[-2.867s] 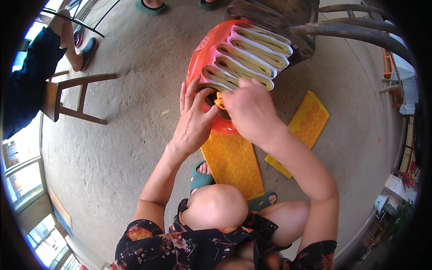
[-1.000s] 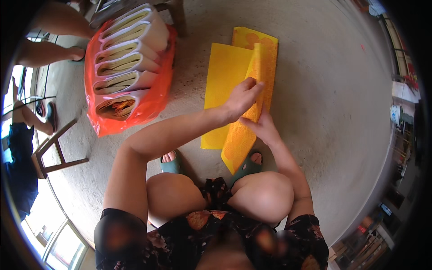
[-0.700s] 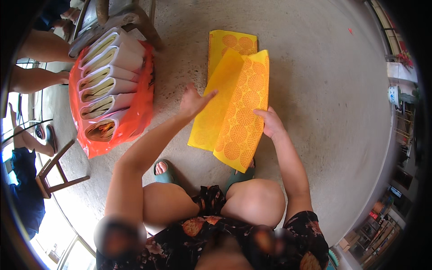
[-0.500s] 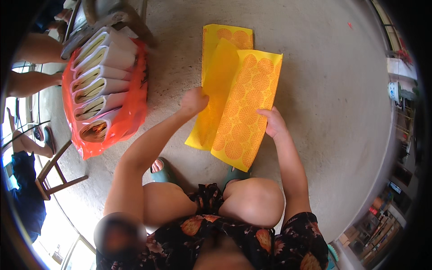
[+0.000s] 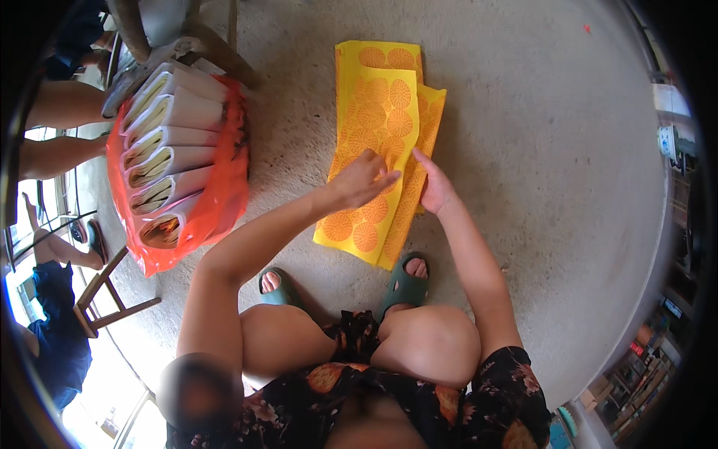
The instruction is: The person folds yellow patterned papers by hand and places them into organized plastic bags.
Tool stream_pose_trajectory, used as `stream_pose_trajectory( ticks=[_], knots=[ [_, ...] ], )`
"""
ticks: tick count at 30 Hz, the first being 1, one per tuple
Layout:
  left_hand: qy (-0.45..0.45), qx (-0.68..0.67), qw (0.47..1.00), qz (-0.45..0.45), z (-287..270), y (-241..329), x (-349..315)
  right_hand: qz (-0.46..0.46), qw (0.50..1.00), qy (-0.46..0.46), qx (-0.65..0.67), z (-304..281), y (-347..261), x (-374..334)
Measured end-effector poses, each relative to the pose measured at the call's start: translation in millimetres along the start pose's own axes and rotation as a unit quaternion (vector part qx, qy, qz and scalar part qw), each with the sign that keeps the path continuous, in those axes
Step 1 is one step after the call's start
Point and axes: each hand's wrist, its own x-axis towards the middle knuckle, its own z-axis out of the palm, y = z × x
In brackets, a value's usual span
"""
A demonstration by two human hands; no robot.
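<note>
A yellow paper sheet (image 5: 374, 127) printed with orange rounds is folded over in front of me, its patterned side facing up. Another yellow printed sheet (image 5: 350, 56) lies beneath it on the floor, showing at the far end. My left hand (image 5: 363, 179) is over the top layer, fingers bent and apart, with nothing visible in them. At the right edge of the folded sheet, my right hand (image 5: 436, 187) pinches the paper, thumb on top; the other fingers are partly hidden.
To the left stands a red plastic bag (image 5: 235, 150) packed with several folded bundles of pale paper (image 5: 191, 108). Behind it is a wooden chair (image 5: 217, 49), and a wooden stool (image 5: 93, 314) is nearer. Other people's legs (image 5: 63, 105) show at the far left. My green slippers (image 5: 407, 280) rest on concrete.
The left flap has been turned over to the right, so its printed side now faces up. My left hand has moved right and loosened from the paper; my right hand has shifted slightly left.
</note>
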Motion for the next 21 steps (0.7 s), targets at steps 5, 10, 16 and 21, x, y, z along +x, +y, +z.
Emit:
stream_pose_trajectory(
  ticks=[5,10,16,21],
  knots=[
    [-0.018,0.306,0.918,0.253,-17.5,-63.1,-1.4,-0.095,0.961,0.068,-0.252,-19.4,25.8,0.7],
    [-0.076,0.301,0.894,0.323,-42.6,-76.3,-4.5,-0.044,0.979,0.038,-0.195,-32.7,18.1,-1.0],
    [-0.031,0.238,0.904,0.353,-6.8,-98.7,-15.9,-0.098,0.859,0.139,-0.484,-40.3,-10.3,-9.0],
    [0.002,0.009,0.969,0.248,1.9,-96.8,-22.7,-0.138,0.916,-0.189,-0.326,-9.3,-29.5,-13.5]
  ],
)
